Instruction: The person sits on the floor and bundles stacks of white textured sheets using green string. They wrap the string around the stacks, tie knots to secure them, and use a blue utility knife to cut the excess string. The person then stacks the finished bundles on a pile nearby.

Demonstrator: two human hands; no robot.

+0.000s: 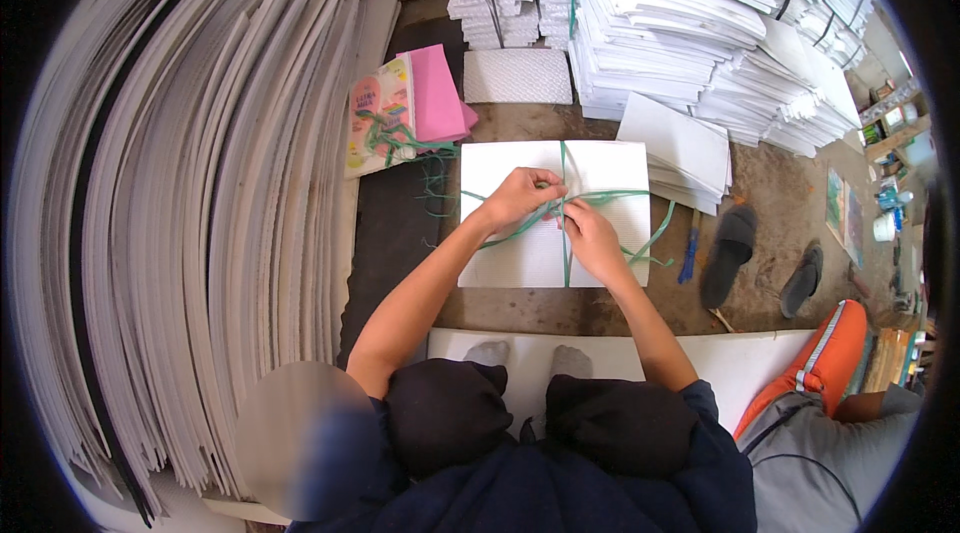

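Sheets of pale board (215, 203), standing on edge in one long row, take up the whole of nine o'clock, reckoned from the white bundle (525, 258) beneath the person's hands. Tall stacks of white sheets (680, 23) come next in size, rising from twelve to about two o'clock. Another person (800, 453), in grey and orange clothing, is between four and five. The white bundle itself lies flat, well ahead of the socked feet (572, 362) at six, with green strap (612, 197) crossing its top both ways. Smaller again are a printed bag (365, 148) at ten o'clock, pink sheets (438, 98) just beside it, and a dark sandal (730, 248) between three and four.

Left hand (517, 195) and right hand (595, 238) nearly meet over the crossing, thumbs and fingers pinched on the green strap; which strand each has cannot be told. The step in hand looks like knotting at that crossing, and the next move would seem to call for even tension, lest the strap slacken.

Bold lettering over a pink and yellow design marks the printed bag; no writing can be made out on the white bundle.
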